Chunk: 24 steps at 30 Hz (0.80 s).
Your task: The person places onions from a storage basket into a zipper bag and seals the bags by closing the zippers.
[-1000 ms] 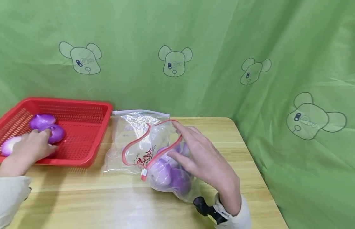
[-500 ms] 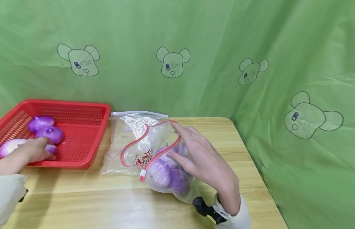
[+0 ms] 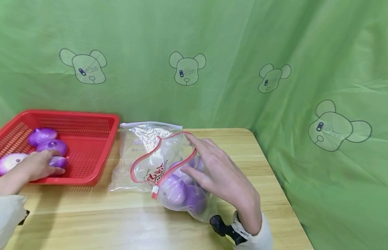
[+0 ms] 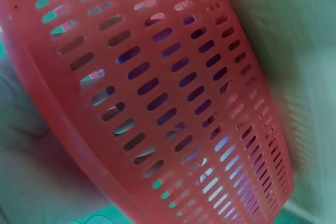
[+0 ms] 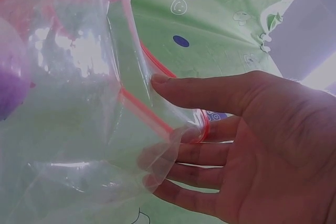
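Over the near side of the red basket (image 3: 97, 156), my left hand (image 3: 32, 166) reaches in and grips a purple onion (image 3: 58, 161), thumb in front and fingers over its top. Two more purple onions (image 3: 42, 136) lie behind it, and a paler one (image 3: 12, 163) is left of the hand. My right hand (image 3: 219, 170) rests at the red-edged mouth of a clear slider bag (image 3: 164, 170), thumb and fingers apart and fairly straight. Inside that bag several onions (image 3: 195, 198) are piled. In the right wrist view, the fingertips show through the bag's film (image 5: 79, 156).
A second clear bag (image 3: 128, 152) with a pale zip strip lies flat beneath and behind the red-edged one, close to the basket. The wooden table (image 3: 103, 222) ends at the right beside a green curtain (image 3: 212, 34), which also hangs behind.
My left hand has moved down from between the onions to the nearest one and closed its fingers round it. My right hand stays at the bag's mouth.
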{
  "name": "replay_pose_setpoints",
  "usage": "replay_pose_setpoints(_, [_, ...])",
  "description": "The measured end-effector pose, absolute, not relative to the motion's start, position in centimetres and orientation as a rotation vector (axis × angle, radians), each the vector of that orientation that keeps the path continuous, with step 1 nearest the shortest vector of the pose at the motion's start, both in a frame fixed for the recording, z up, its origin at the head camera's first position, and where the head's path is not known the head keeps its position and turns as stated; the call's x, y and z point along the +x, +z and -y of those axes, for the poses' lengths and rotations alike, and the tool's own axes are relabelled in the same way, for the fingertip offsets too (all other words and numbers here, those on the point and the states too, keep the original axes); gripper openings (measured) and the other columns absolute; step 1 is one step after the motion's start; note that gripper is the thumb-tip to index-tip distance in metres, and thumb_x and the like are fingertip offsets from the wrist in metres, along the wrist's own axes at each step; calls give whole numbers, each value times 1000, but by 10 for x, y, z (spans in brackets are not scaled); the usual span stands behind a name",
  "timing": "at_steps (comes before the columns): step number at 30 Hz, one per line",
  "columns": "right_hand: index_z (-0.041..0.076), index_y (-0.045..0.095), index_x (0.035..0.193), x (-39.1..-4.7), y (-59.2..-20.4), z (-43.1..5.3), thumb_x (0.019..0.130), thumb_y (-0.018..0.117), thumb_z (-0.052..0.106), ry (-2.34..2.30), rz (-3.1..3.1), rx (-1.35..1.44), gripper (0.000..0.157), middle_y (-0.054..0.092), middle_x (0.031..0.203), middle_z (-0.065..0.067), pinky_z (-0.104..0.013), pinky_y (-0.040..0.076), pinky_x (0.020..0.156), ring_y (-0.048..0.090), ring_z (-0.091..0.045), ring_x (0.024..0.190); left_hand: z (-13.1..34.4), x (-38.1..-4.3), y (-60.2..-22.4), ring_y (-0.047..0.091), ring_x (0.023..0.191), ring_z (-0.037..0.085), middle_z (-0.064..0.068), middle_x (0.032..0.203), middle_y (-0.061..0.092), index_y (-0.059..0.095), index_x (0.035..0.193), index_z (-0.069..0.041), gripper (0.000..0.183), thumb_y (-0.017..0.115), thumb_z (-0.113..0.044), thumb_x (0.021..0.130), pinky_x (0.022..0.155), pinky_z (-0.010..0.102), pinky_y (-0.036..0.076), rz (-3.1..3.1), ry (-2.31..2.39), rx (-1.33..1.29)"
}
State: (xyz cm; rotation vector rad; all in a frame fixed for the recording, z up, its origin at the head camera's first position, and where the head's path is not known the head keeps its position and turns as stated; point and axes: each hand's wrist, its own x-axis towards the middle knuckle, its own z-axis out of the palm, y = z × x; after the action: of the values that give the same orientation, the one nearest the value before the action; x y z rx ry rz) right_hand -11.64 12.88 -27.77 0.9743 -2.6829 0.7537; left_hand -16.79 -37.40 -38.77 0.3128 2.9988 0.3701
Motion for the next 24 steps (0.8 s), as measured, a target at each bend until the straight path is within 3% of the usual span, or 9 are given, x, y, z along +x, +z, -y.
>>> replay_pose_setpoints(6, [9, 31, 156, -117, -278, -128, 91, 74, 29, 748, 2685, 977, 81, 50, 148, -8, -42, 42, 110, 49, -21, 132, 369, -167, -389, 56, 94, 64, 37, 101, 63, 57, 116, 12, 57, 84, -21, 77, 76, 70, 47, -3082, 403, 390])
replay_pose_setpoints(11, [8, 32, 155, -117, -278, -128, 91, 74, 30, 742, 2693, 971, 80, 49, 148, -9, -42, 41, 110, 48, -21, 133, 356, -165, -381, 52, 99, 67, 44, 107, 56, 41, 126, 13, 71, 82, -23, 81, 76, 71, 46, -3073, 507, 282])
replay_pose_setpoints(13, [7, 32, 155, -117, -278, -128, 91, 74, 30, 742, 2696, 969, 79, 48, 149, -9, -43, 41, 110, 48, -22, 133, 350, -163, -376, 55, 92, 65, 44, 100, 56, 36, 124, 11, 71, 81, -25, 83, 71, 67, 48, -3068, 543, 210])
replay_pose_setpoints(18, [9, 33, 155, -116, -277, -128, 92, 72, 31, 744, 2706, 966, 77, 48, 149, -9, -44, 41, 110, 48, -22, 134, 335, -162, -368, 61, 68, 44, 28, 79, 59, 42, 109, 9, 58, 82, -24, 81, 55, 54, 48, -3138, 557, 201])
replay_pose_setpoints(24, [9, 33, 155, -116, -277, -128, 92, 73, 31, 730, 2709, 958, 78, 50, 148, -8, -42, 42, 109, 49, -21, 132, 315, -160, -365, 60, 83, 49, 33, 97, 59, 53, 112, 15, 58, 85, -19, 78, 63, 62, 48, -3289, 586, 314])
